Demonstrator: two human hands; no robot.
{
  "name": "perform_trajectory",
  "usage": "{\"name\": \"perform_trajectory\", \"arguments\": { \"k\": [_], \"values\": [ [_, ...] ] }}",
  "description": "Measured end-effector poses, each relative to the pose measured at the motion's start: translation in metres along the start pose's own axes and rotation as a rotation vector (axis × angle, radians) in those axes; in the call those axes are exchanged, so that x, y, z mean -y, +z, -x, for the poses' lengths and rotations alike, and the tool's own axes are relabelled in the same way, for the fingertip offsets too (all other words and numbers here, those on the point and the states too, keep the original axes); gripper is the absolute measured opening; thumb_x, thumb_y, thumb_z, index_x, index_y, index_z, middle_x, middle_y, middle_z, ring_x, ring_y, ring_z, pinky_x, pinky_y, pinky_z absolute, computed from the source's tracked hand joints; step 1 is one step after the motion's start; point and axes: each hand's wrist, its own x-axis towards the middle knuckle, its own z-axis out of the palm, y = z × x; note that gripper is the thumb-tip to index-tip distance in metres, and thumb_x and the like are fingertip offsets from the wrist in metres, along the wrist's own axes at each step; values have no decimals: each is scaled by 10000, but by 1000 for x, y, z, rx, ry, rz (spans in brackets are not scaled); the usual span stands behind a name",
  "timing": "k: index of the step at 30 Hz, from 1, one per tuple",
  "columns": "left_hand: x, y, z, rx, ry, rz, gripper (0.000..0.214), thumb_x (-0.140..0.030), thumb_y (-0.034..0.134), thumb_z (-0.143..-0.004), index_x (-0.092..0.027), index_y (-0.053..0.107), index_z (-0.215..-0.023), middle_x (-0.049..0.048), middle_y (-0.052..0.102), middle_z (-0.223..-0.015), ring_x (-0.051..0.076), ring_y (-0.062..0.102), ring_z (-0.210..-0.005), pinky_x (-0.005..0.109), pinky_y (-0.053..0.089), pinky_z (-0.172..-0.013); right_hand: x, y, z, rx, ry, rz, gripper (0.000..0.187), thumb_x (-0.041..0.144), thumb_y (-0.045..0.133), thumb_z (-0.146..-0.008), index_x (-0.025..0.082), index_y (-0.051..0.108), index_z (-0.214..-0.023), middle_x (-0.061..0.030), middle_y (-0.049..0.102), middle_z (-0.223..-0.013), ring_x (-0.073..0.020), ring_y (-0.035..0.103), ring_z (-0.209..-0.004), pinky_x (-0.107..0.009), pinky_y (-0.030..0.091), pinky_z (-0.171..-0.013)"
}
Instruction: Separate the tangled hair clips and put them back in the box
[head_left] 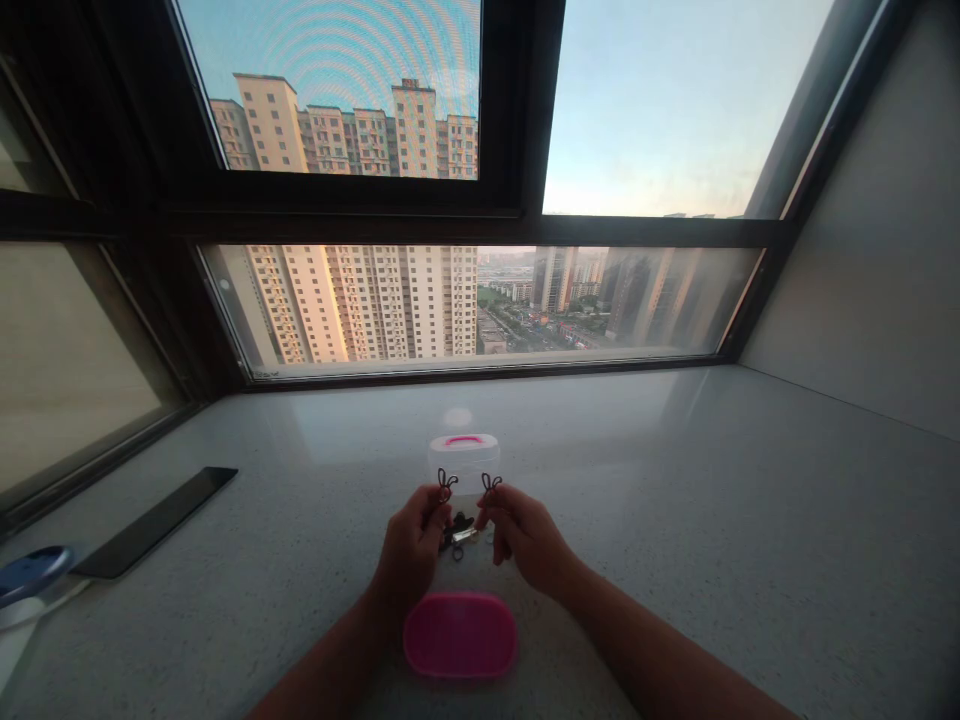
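Observation:
My left hand [415, 540] pinches a dark, thin, bow-shaped hair tie [447, 480], its loops standing up above the fingertips. A similar bow-shaped hair tie [491, 483] sticks up from the pinched fingers of my right hand [526, 530]. The two are held level and a little apart. Below and between the hands lies a small pile of dark and metallic bits [460, 532], partly covered by my fingers. Beyond them is a clear plastic cover [465, 452] with a pink handle. Nearest me, a pink oval tray [460, 635] rests on the pale sill.
A long dark flat object [161, 525] lies at the left on the speckled sill [712, 520]. Beside it, at the left edge, is a blue and white item [34, 575]. Dark-framed windows rise behind, and a plain wall [862, 270] stands at the right.

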Motion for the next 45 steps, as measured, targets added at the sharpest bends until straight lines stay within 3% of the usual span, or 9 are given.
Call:
{"name": "perform_trajectory", "arguments": {
  "k": [14, 27, 35, 45],
  "values": [
    [-3, 0, -1, 27, 12, -11, 234, -300, 494, -829, -153, 602, -975, -24, 535, -618, 104, 464, -503, 200, 389, -493, 2, -2, 1, 20, -71, 78, 135, 205, 432, -855, 164, 554, -898, -20, 647, -781, -74, 554, -438, -192, 440, -436],
    [-3, 5, 5, 72, 31, -20, 188, -269, 447, -876, -170, 563, -985, -30, 524, -640, 98, 469, -528, 202, 394, -517, 8, -1, 3, 52, -30, 35, 123, 230, 468, -857, 162, 561, -902, -7, 644, -689, -108, 622, -505, -176, 403, -431],
    [1, 5, 3, 63, 26, 41, 175, -288, 451, -878, -169, 537, -973, -13, 559, -684, 105, 504, -541, 215, 425, -534, 4, 3, 8, 125, 50, 56, 216, 342, 498, -857, 159, 594, -918, 46, 537, -499, -75, 481, -361, -164, 397, -355],
    [-2, 4, 3, 62, -5, 60, 178, -310, 471, -865, -167, 529, -951, -12, 563, -681, 109, 501, -538, 219, 423, -528, -4, 1, 4, 82, -11, 9, 193, 333, 491, -870, 164, 562, -930, 23, 553, -635, -56, 462, -399, -165, 398, -372]
  ]
}}
